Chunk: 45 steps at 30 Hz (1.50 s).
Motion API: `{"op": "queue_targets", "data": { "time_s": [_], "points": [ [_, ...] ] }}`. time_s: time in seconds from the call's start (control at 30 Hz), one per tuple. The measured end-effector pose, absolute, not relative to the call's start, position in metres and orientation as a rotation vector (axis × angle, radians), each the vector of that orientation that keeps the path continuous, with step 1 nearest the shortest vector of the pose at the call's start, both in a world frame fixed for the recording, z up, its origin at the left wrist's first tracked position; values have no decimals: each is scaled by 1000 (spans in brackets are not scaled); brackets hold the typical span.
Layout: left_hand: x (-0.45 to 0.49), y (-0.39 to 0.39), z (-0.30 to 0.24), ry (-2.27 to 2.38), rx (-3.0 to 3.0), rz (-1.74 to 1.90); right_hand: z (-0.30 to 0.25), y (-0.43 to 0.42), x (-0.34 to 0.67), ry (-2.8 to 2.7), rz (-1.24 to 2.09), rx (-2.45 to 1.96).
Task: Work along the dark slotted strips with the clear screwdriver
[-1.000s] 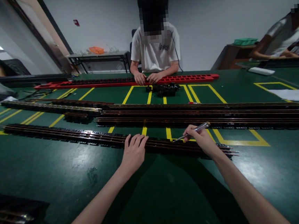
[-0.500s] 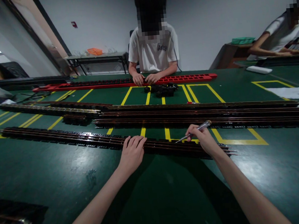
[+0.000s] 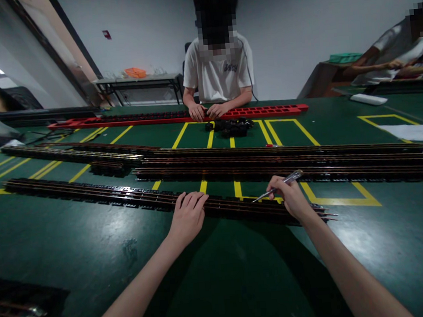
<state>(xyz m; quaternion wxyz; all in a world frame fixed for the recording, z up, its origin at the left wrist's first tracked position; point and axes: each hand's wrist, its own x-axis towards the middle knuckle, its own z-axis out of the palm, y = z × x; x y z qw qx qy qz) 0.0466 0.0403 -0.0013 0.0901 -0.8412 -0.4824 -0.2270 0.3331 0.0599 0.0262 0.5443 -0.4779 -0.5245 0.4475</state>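
Observation:
A long dark rail strip (image 3: 88, 191) with copper-coloured bars lies across the green table in front of me. My left hand (image 3: 187, 217) rests on it near the middle, fingers curled flat over its top. My right hand (image 3: 291, 198) grips a slim silver screwdriver (image 3: 278, 184) like a pen. Its tip points left and down at the strip, just right of a yellow floor line.
More long rail strips (image 3: 289, 159) lie side by side beyond mine. A person in a white shirt (image 3: 221, 74) sits opposite, hands on a red tray strip (image 3: 259, 111), with a heap of small black parts (image 3: 231, 126) nearby. Another person (image 3: 402, 55) works at the right. Papers (image 3: 416, 131) lie far right.
My hands have barely shifted; the screwdriver tip has moved slightly right along the strip. The person at the right has moved their arms.

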Motion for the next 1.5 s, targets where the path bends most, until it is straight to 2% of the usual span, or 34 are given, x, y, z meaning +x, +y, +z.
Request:
{"op": "queue_targets", "data": {
  "time_s": [0.83,1.5],
  "points": [
    [45,41,-2,-1431,-2512,-641,27,61,331,-1122,1047,-1132],
    [43,42,0,-1419,-2548,-651,18,63,335,-1232,1031,-1147]
  ]
}}
